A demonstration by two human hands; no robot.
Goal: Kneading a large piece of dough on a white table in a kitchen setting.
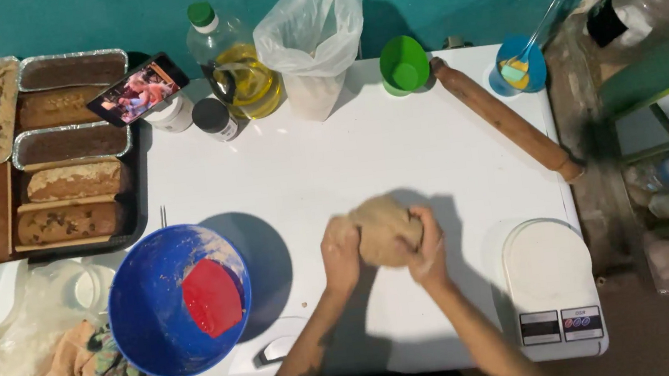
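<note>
Dough ball (pixel 383 226) at lower centre of frame, on white desk (pixel 308 174). Far left: loaf tins (pixel 66 151) on tray; blue bowl (pixel 172 307) with red scraper (pixel 212 296) at lower left. Left hand (pixel 340 254) cups dough's left side, right hand (pixel 429 246) its right, fingers of both wrapped around it. Judgement: even pressure from both sides, tucking edges under, keeps ball smooth. Rolling pin (pixel 505 118) at upper right, scale (pixel 548 281) at lower right.

I see bare counter (pixel 364 151) open ahead of the dough (pixel 385 228). The blue bowl (pixel 167 304) blocks the left, the scale (pixel 548 277) the right (the rolling pin (pixel 507 119) bars the far right corner).
</note>
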